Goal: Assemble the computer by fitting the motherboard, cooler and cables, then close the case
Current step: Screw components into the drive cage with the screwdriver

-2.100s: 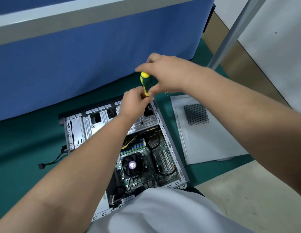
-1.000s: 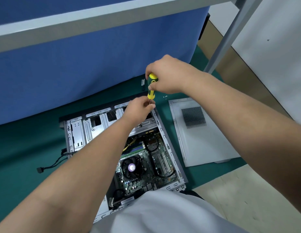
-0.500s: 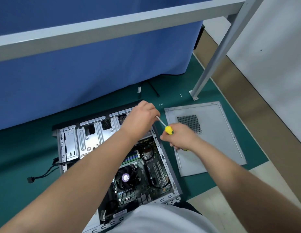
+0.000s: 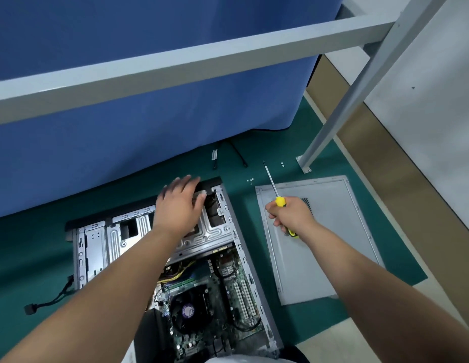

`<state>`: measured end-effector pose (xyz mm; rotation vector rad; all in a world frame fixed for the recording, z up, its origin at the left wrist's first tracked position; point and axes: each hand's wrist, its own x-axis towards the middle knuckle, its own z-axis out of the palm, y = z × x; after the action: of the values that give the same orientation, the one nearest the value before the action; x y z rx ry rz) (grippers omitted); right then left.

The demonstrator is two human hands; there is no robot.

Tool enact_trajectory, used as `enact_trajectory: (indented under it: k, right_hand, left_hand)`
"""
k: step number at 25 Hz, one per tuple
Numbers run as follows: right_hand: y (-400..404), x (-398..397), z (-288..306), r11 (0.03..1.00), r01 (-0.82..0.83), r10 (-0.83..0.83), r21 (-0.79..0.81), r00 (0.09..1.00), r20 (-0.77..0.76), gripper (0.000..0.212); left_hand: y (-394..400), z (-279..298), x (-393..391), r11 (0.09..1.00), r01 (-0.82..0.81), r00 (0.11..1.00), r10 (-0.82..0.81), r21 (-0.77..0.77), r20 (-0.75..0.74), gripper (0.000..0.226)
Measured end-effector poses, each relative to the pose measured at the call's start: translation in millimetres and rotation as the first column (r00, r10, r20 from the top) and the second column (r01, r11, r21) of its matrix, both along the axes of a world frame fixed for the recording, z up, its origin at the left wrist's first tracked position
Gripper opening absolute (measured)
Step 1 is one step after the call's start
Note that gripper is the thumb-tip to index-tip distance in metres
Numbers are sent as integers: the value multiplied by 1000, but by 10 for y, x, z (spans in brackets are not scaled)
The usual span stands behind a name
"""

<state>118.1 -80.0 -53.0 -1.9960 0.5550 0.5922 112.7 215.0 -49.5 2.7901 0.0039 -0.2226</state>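
Now 1 case (image 4: 229, 224), 1 screwdriver (image 4: 276, 195), 2 hands

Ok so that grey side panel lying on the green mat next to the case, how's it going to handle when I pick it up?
The side panel looks like thin sheet metal, so probably light for its size and a little flexible. It lies flat on the mat, so getting fingers under an edge may be awkward. The smooth surface may be slippery.
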Motion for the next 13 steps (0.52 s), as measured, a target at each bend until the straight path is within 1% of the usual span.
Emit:
enact_trajectory:
  k: [2, 6, 8, 11, 13]
  right_hand:
    - [39, 221, -148, 999, 35, -35, -11, 999, 6, 10]
    - [164, 614, -468, 996, 63, -62, -62, 998, 16, 6]
    - [223, 773, -608, 994, 38, -35, -103, 999, 33, 4]
    - [285, 972, -778, 960, 5, 23, -280, 995, 95, 19]
    - [318, 1097, -851, 931, 3, 47, -364, 990, 130, 14]
  left_hand:
    - [42, -116, 7, 998, 8, 1000, -8, 68, -11, 58]
    - [-8, -231, -66, 986, -16, 995, -1, 168, 100, 58]
    - [-30, -261, -90, 981, -36, 990, 8, 192, 144, 59]
    - [-19, -321, -87, 976, -50, 984, 12, 212, 178, 57]
    - [-4, -351, -84, 975, -54, 978, 8, 216, 208, 56]
